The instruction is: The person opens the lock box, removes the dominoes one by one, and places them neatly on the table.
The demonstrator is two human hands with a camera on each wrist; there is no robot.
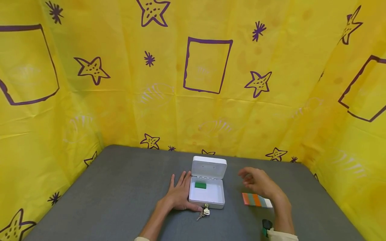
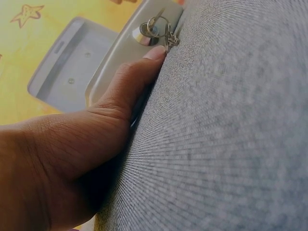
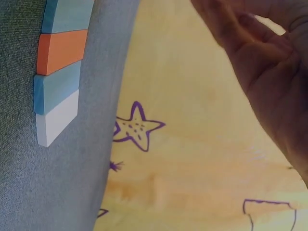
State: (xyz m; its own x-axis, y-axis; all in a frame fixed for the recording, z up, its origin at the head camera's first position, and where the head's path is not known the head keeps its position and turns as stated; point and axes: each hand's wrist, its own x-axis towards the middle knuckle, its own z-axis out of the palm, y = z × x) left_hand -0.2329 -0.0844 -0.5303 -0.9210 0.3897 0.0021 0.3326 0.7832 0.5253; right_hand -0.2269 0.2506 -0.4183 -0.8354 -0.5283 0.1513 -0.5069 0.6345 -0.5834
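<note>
A small white cash box (image 1: 207, 204) stands on the table with its lid (image 1: 209, 167) raised. Inside, toward the left back, lies a green block (image 1: 200, 185). Keys (image 2: 159, 28) hang from the front lock. My left hand (image 1: 178, 195) rests against the box's left side, fingers spread and thumb along the front near the lock. To the right of the box, my right hand (image 1: 260, 182) hovers with loosely bent fingers, and nothing shows in it. Just below it lies a row of coloured blocks (image 1: 257, 200); a white block (image 3: 60, 120) ends the row.
The grey table (image 1: 129, 187) is backed by a yellow curtain (image 1: 169, 110) with purple starfish drawings, which also closes off both sides. A dark watch-like band (image 1: 266, 227) sits at the right wrist.
</note>
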